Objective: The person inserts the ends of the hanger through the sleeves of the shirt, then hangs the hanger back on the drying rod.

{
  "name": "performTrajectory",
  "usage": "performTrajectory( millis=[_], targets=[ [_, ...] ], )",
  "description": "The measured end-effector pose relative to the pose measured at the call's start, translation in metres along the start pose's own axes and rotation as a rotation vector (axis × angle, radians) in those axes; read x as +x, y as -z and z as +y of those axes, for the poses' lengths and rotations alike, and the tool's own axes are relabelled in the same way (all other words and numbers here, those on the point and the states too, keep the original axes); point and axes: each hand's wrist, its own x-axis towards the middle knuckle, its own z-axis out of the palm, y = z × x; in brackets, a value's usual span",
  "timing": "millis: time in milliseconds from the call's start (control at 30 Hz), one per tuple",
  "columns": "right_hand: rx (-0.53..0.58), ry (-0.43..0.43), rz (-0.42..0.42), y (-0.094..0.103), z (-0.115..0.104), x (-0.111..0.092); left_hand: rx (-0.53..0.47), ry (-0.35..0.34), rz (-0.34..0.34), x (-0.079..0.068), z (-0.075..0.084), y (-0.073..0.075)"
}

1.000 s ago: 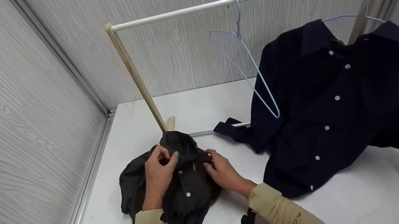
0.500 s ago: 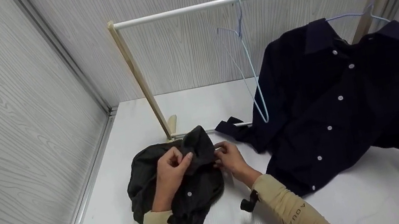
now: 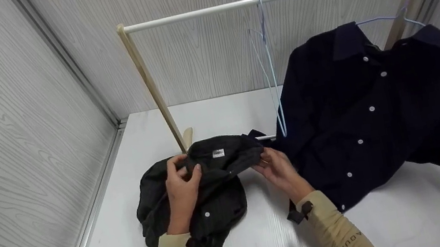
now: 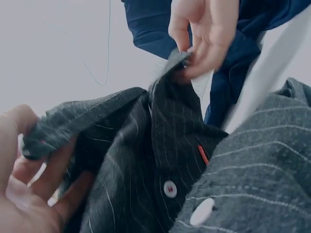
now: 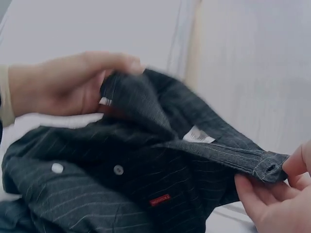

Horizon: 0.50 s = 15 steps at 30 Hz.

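A dark grey pinstriped shirt [image 3: 219,193] lies bunched on the table with its collar raised and spread. My left hand [image 3: 181,192] holds the left side of the collar [image 5: 131,94] between thumb and fingers. At the other end, my right hand [image 3: 280,174] pinches the collar tip, where a buttonhole shows in the right wrist view. Inside the neck is a white label [image 3: 218,153]. White buttons [image 4: 170,189] and a small red tag [image 5: 160,200] mark the shirt's front. Much of the shirt body is folded under itself.
A clothes rack with a white rail [image 3: 192,13] and wooden posts [image 3: 151,86] stands behind. From it hang a bare light-blue wire hanger [image 3: 275,87] and a navy shirt [image 3: 388,113] on another hanger [image 3: 379,18], close to my right hand. A wall [image 3: 7,132] runs along the left.
My right hand has moved right and drawn the collar out, so the neck opening and label now show. My left hand keeps its grip on the shirt. The bare hanger has turned on the rail.
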Motion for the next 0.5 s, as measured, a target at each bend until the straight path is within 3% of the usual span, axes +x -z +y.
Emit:
performTrajectory(
  millis=[167, 300, 400, 500],
  targets=[
    [0.048, -0.054, -0.113, 0.007, -0.018, -0.009, 0.196, 0.018, 0.016, 0.000, -0.006, -0.005],
    [-0.059, -0.058, -0.208, 0.012, -0.029, -0.015, 0.286, 0.019, 0.020, 0.000, -0.008, -0.009],
    [-0.184, -0.013, -0.193, 0.013, -0.035, -0.019, 0.296, 0.024, 0.001, -0.001, -0.008, -0.013],
    [-0.295, 0.063, -0.097, 0.014, -0.040, -0.022, 0.300, 0.028, -0.023, -0.001, -0.008, -0.017]
  ],
)
